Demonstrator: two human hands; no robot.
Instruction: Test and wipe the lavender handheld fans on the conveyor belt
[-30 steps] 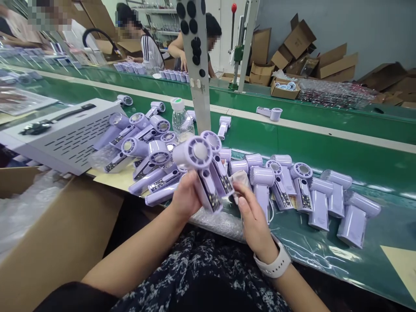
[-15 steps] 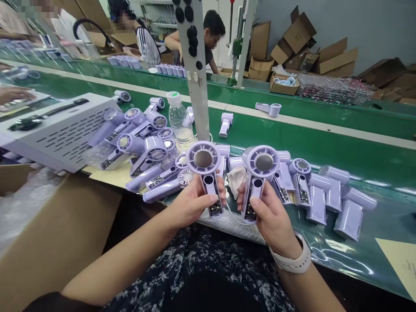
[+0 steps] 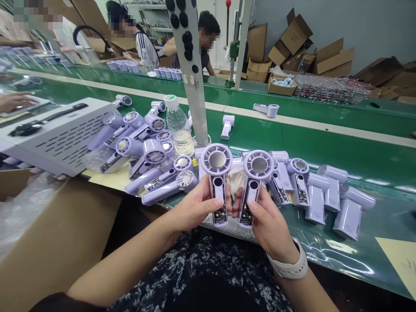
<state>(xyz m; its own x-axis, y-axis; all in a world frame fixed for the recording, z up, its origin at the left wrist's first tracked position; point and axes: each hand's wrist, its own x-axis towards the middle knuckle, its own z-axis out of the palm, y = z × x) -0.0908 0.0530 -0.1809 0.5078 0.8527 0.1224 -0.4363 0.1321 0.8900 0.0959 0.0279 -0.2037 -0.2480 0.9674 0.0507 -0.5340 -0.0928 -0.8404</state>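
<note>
My left hand (image 3: 203,203) is closed round the handle of a lilac handheld fan (image 3: 217,167), thumb on its front. A matching handheld fan (image 3: 256,170) is gripped in my right hand (image 3: 268,214), with a white watch strap on that wrist. Both fans stand upright side by side, round heads up, and bare circuit boards show low in their open handles. Behind the two fans lies a crumpled white cloth (image 3: 236,181), partly hidden. More lilac fans (image 3: 300,182) lie to the right, and a heap of them (image 3: 154,151) lies to the left.
A water bottle (image 3: 178,128) stands beside a grey post (image 3: 196,99). On the left sit a white metal box (image 3: 65,134) and an open carton (image 3: 74,225). Beyond the green belt (image 3: 292,130), people work near stacked cartons (image 3: 292,43). A yellow sheet (image 3: 398,260) lies at right.
The fan in my left hand has moved right and become more upright. The right fan has shifted slightly left, so the two heads are closer together. Both hands keep their hold.
</note>
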